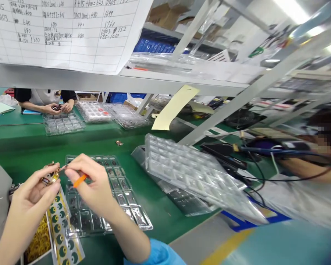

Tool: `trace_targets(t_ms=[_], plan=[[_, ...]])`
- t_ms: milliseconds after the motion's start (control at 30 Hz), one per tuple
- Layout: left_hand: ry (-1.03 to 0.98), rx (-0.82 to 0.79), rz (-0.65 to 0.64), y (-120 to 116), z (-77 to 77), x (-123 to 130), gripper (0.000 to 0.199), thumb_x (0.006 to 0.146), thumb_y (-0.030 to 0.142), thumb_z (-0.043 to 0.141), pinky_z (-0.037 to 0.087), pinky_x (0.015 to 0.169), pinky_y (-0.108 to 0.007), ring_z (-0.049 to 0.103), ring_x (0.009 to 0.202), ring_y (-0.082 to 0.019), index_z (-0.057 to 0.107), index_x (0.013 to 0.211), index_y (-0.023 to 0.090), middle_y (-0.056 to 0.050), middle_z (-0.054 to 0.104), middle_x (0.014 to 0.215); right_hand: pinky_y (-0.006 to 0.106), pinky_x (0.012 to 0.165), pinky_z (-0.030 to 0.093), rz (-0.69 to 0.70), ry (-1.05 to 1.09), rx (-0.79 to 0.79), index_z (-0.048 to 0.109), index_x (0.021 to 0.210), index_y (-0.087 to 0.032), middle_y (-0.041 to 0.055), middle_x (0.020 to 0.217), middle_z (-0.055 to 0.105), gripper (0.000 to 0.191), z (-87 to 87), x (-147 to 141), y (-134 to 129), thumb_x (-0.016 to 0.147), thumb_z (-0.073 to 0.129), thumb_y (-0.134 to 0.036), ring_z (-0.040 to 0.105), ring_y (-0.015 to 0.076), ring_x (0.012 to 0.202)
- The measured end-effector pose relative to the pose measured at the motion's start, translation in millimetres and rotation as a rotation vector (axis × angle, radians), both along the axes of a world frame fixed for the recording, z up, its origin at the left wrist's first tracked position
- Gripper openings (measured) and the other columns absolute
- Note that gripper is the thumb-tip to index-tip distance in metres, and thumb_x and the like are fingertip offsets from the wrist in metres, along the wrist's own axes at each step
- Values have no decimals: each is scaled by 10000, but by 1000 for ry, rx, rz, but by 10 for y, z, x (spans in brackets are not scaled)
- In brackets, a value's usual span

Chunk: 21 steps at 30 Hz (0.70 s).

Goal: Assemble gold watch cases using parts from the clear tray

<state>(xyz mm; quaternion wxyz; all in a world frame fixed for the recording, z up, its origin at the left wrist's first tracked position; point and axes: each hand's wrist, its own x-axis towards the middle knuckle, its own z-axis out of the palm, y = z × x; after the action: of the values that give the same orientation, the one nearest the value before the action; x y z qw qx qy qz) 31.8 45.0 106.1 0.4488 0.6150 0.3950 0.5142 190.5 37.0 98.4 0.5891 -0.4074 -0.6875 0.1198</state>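
My left hand [34, 198] pinches a small metallic part with a yellow patch [54, 176] between thumb and fingers. My right hand [92, 184] grips a thin tool with an orange handle [80, 180]; its tip meets the edge of the part. Below both hands lies a clear compartment tray [131, 198] with small dark pieces in its cells, partly covered by my right hand. A sticker sheet with green and yellow round labels [61, 235] lies under my left hand, beside a white box of yellow pieces [38, 241].
Stacked clear trays [187, 169] lean at the right of the green table [143, 184]. One loose small part [119, 142] lies farther back. Across the table, a person's hands [61, 107] hold a dark part. A metal shelf frame [154, 82] crosses above; another person sits at right.
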Motion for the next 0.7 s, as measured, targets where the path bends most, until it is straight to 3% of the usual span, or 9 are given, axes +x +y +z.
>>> trace_targets(t_ms=[167, 333, 533, 700], plan=[[61, 40, 46, -17, -22, -42, 87, 700, 313, 807, 595, 737, -159, 762, 872, -210, 765, 742, 249, -26, 795, 906, 268, 690, 517, 115, 149, -30, 667, 794, -181, 18, 763, 635, 138, 38, -186, -67, 897, 579, -151, 605, 137, 738], [141, 89, 53, -49, -104, -74, 37, 777, 305, 755, 591, 790, -188, 734, 942, -192, 765, 774, 270, -7, 764, 1021, 267, 680, 522, 157, 119, -48, 677, 848, -184, 25, 788, 647, 108, 11, -133, -83, 909, 590, -165, 608, 137, 741], [184, 81, 142, -108, -110, -19, 85, 815, 329, 711, 541, 888, -294, 692, 928, -206, 778, 782, 288, -7, 744, 992, 274, 662, 509, 199, 46, -107, 691, 914, -191, 28, 792, 631, 83, 27, -40, -115, 910, 608, -190, 593, 140, 733], [193, 145, 112, -130, -93, 7, 131, 826, 221, 689, 535, 841, -289, 690, 934, -203, 790, 797, 300, -6, 750, 1020, 256, 642, 488, 262, 38, -134, 688, 898, -190, 15, 768, 626, 99, 64, 3, -134, 914, 598, -153, 576, 126, 702]])
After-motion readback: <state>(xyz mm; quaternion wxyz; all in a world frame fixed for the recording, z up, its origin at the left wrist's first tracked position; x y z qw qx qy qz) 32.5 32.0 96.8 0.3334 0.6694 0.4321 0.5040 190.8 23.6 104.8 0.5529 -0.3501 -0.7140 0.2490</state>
